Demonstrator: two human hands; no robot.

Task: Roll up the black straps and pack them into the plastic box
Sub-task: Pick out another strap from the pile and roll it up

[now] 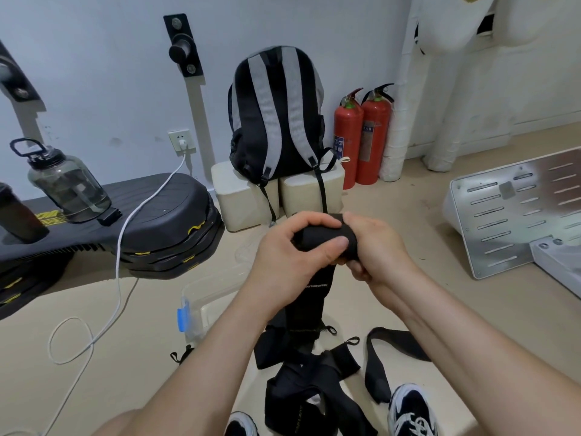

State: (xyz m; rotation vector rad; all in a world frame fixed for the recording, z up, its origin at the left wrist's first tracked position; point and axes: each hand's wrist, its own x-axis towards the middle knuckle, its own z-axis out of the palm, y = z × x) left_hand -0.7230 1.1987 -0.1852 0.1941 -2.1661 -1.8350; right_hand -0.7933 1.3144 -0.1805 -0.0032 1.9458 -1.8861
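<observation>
At left I see the clear plastic box [196, 305] on the floor. My left hand [283, 250] curls round the rolled end of a black strap [323, 239], and my right hand [377, 247] grips its other side. The tail hangs down to the loose straps [399, 341] lying on the floor.

left hand [283, 247]: grips the near end of the strap roll [317, 236], fingers [314, 221] curled over its top.
right hand [374, 243]: wrapped round the roll's other end.
strap roll: black, held in the air; its unrolled tail hangs to the floor.
loose straps [301, 382]: black heap on the floor by the shoes [412, 410].
plastic box [201, 297]: clear, blue latch, on the floor left of the tail.
backpack [276, 121]: upright on pale blocks beside two fire extinguishers [361, 136].
</observation>
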